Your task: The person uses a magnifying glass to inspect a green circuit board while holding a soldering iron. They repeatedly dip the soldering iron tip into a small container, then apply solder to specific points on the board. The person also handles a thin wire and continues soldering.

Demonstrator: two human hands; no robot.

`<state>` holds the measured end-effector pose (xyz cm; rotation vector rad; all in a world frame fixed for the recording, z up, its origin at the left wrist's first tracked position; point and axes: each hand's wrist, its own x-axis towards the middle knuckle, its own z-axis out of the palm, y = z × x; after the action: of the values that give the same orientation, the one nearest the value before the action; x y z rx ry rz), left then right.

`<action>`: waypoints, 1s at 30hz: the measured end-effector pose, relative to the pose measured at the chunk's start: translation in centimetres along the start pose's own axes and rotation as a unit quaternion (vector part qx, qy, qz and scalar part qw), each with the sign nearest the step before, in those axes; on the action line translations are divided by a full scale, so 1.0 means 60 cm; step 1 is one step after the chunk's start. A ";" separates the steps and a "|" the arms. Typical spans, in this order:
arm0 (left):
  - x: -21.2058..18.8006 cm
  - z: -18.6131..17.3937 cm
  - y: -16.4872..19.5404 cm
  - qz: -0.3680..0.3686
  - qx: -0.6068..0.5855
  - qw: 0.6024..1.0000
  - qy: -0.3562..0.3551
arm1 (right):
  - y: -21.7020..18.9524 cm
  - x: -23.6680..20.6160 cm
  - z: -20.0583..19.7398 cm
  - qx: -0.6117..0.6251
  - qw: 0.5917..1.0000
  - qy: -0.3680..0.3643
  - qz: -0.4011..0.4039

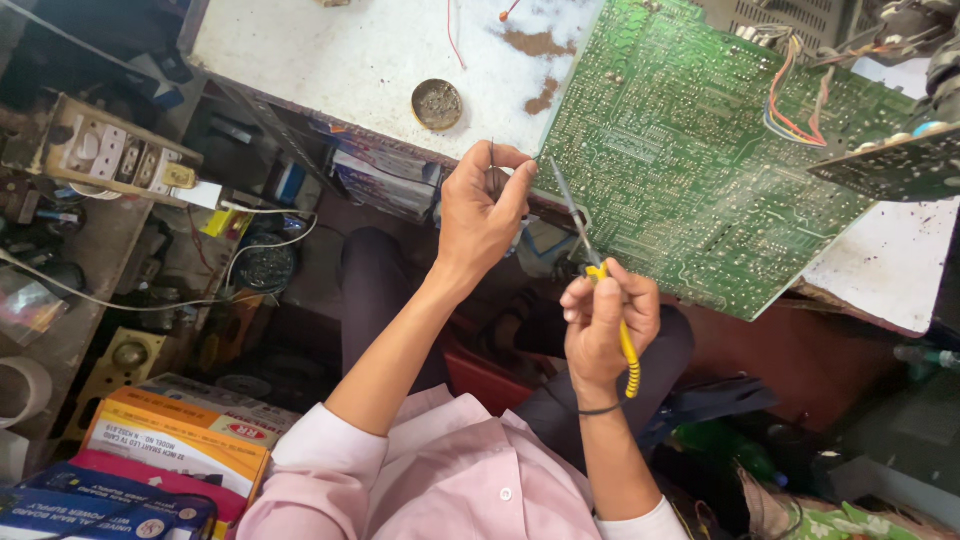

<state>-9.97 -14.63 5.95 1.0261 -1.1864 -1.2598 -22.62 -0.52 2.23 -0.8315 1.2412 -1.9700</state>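
Observation:
My left hand (482, 205) pinches a thin pair of tweezers (492, 165) at the near edge of the white workbench (330, 60). My right hand (603, 315) grips a soldering iron (600, 268) with a yellow handle and coiled collar. Its metal shaft points up and left toward the lower left edge of a large green circuit board (690, 160). The board lies solder side up on the bench and overhangs its near edge. Both tool tips are close together beside the board's edge.
A small round tin (437, 104) and brown stains sit on the bench. Coloured wires (795, 100) and a second board (890, 165) lie at the right. A switch panel (115, 155), cables and stacked boxes (170, 450) crowd the left; shelves of clutter sit under the bench.

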 end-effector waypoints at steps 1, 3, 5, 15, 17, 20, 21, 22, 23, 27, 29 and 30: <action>0.000 -0.001 0.001 0.000 -0.001 1.000 0.000 | -0.003 0.000 -0.001 0.011 1.000 0.009 0.006; -0.001 -0.007 0.003 -0.009 -0.003 1.000 0.001 | -0.013 0.001 -0.004 0.008 1.000 0.004 -0.001; -0.004 -0.017 0.003 0.005 0.010 1.000 0.019 | -0.028 0.004 -0.005 -0.013 1.000 -0.005 -0.011; -0.013 -0.079 -0.017 0.146 0.167 0.970 0.099 | -0.096 0.018 0.057 -0.249 0.961 -0.119 -0.015; -0.010 -0.083 -0.019 0.143 0.165 0.971 0.095 | -0.100 0.028 0.074 -0.270 0.952 -0.141 -0.022; -0.004 -0.088 -0.020 0.148 0.172 0.969 0.093 | -0.102 0.040 0.095 -0.287 0.945 -0.157 -0.021; -0.004 -0.089 -0.019 0.152 0.174 0.969 0.092 | -0.101 0.043 0.100 -0.288 0.944 -0.160 -0.017; -0.003 -0.090 -0.019 0.157 0.176 0.967 0.092 | -0.100 0.046 0.104 -0.289 0.943 -0.163 -0.013; -0.001 -0.090 -0.019 0.152 0.173 0.969 0.093 | -0.099 0.050 0.107 -0.292 0.942 -0.164 -0.013; 0.003 -0.092 -0.018 0.144 0.168 0.971 0.093 | -0.093 0.056 0.112 -0.301 0.939 -0.168 -0.010; 0.004 -0.093 -0.016 0.145 0.166 0.971 0.091 | -0.091 0.057 0.113 -0.305 0.938 -0.167 -0.010; 0.004 -0.093 -0.015 0.145 0.164 0.972 0.090 | -0.091 0.057 0.113 -0.304 0.938 -0.166 -0.011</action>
<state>-4.59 -15.28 4.31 1.1303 -1.3728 -0.7414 -20.33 -4.84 10.19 -1.4139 1.6485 -1.3725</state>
